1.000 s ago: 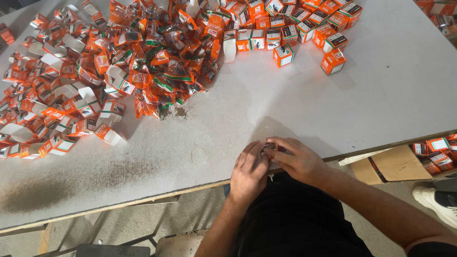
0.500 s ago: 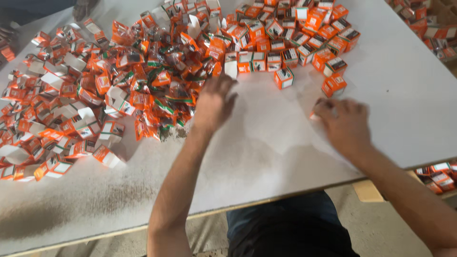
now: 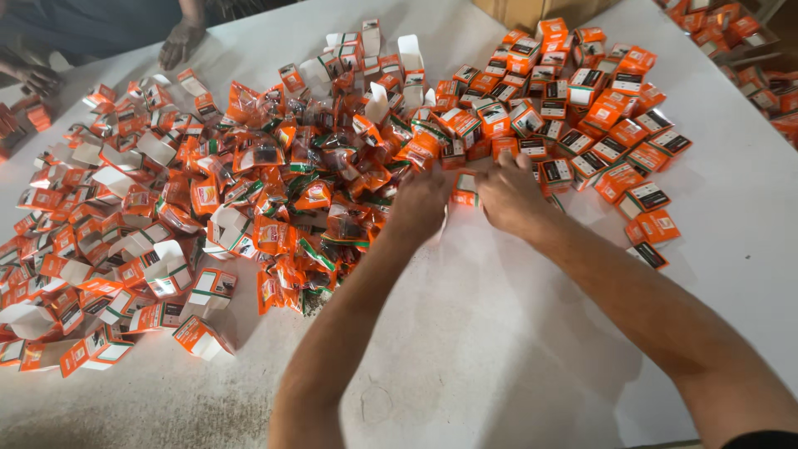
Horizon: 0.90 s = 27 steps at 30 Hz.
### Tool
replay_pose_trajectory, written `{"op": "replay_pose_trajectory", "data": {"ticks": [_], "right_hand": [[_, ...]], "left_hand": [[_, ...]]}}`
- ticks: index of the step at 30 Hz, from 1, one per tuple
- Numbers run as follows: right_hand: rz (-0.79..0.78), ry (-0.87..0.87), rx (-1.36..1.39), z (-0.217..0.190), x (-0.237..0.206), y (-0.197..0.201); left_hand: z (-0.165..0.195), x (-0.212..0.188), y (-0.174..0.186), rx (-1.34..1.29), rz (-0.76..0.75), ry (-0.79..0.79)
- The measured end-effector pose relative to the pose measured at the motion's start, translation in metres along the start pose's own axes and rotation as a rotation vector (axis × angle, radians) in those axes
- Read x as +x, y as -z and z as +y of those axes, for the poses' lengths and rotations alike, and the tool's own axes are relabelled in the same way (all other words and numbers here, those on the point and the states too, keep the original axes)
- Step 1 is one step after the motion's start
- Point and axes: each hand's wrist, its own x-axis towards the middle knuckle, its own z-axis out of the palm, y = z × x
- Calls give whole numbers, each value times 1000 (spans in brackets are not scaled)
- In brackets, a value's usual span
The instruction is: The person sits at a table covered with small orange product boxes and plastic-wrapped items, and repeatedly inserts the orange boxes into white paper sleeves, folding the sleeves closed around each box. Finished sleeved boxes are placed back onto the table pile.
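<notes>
White table point(image 3: 515, 349): near half bare and dusty from the front edge up to the forearms, giving open surface on the person's side and to the right of the right forearm. Far half crowded. Far edge at top left, where another person's hands point(image 3: 179, 41) rest on the surface; right edge at upper right, with more orange boxes point(image 3: 752, 50) lying beyond it. Left portion covered by open, unfolded orange-and-white cartons point(image 3: 108, 249), flaps up, running off the left frame edge. Centre: heap of orange sachets point(image 3: 307, 179), crumpled and overlapping. Upper right: closed small orange boxes point(image 3: 598, 116) packed side by side, a few strays toward the right. Both of the person's hands meet at the near fringe of the heap, between sachets and closed boxes. Left hand point(image 3: 420, 204): fingers curled, palm down, thumb side against a small orange box point(image 3: 465, 189). Right hand point(image 3: 509, 193): fingers bent, tips on the same box from the other side. The box is pinched between the two hands, just above or on the table; contact with the surface cannot be told. Its near flap looks white and partly open.
</notes>
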Motion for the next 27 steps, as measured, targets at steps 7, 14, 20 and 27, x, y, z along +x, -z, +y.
{"op": "replay_pose_trajectory", "data": {"ticks": [7,14,20,27], "right_hand": [[72,5,62,11,12,-66],[146,-141,141,46,10,-120],[298,-49,568,56,-42,-175],[13,-166,896,26,-126,-238]], "left_hand": [[-39,8,17,-344,-555,77],[-75,41,-14,-216,179,178],[-65,-5,-41,-402,-188,277],[-22,-73,-43,-532,-294,97]]}}
